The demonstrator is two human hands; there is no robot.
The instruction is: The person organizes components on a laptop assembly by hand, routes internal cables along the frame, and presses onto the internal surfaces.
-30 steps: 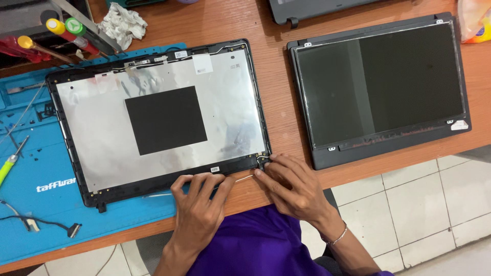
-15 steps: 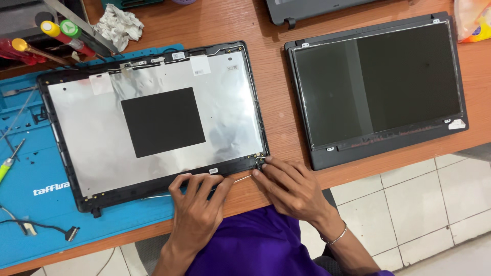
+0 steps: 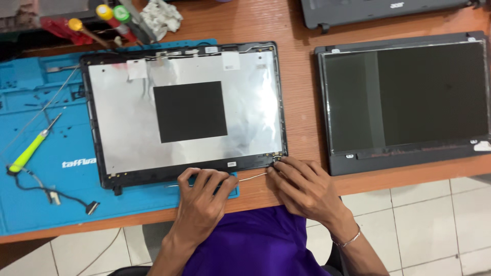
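A laptop lid cover (image 3: 128, 133), black-rimmed with silver foil lining and a black square in its middle, lies open side up, partly on a blue work mat (image 3: 46, 199). My left hand (image 3: 204, 194) rests with spread fingertips on the cover's lower rim. My right hand (image 3: 302, 189) has its fingertips pinched at the cover's lower right corner, on the end of a thin pale cable (image 3: 251, 177). This cable runs along the table between both hands and passes under my left hand.
A dark laptop screen panel in its frame (image 3: 404, 97) lies to the right. Another laptop part (image 3: 383, 10) sits at the far edge. A green-handled screwdriver (image 3: 28, 153), a loose black cable (image 3: 56, 194) and small screws lie on the mat. More screwdrivers (image 3: 110, 20) and a rag (image 3: 161, 18) lie beyond.
Both hands stay at the cover's lower edge, with only small finger movements. The view has shifted a little, so everything sits further right in frame.
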